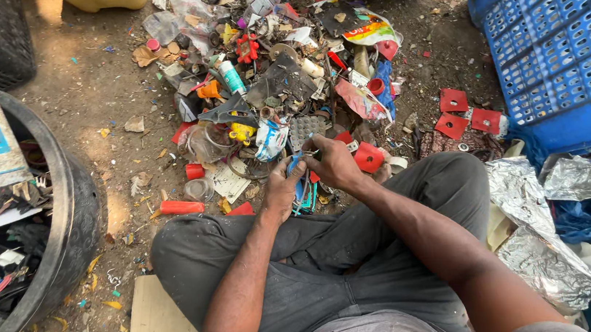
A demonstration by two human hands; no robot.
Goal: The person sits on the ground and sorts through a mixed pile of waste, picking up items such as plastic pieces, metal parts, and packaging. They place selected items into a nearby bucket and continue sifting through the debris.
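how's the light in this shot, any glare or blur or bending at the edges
Head view: mostly even shade, with sunlit patches on the dirt ground at upper left; bright glare on the crumpled foil at right; the scrap pile is sharp, both hands too, with no motion blur; wide-lens bending shows on the blue crate and black tub at the edges.

Two hands point(311, 175), one blue crate point(561, 50), one black tub point(70, 212)

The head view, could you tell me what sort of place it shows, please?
Probably an outdoor scrap-sorting spot on bare ground: a scrap pile of mixed plastic and metal bits, a blue crate, and a black tub full of waste.
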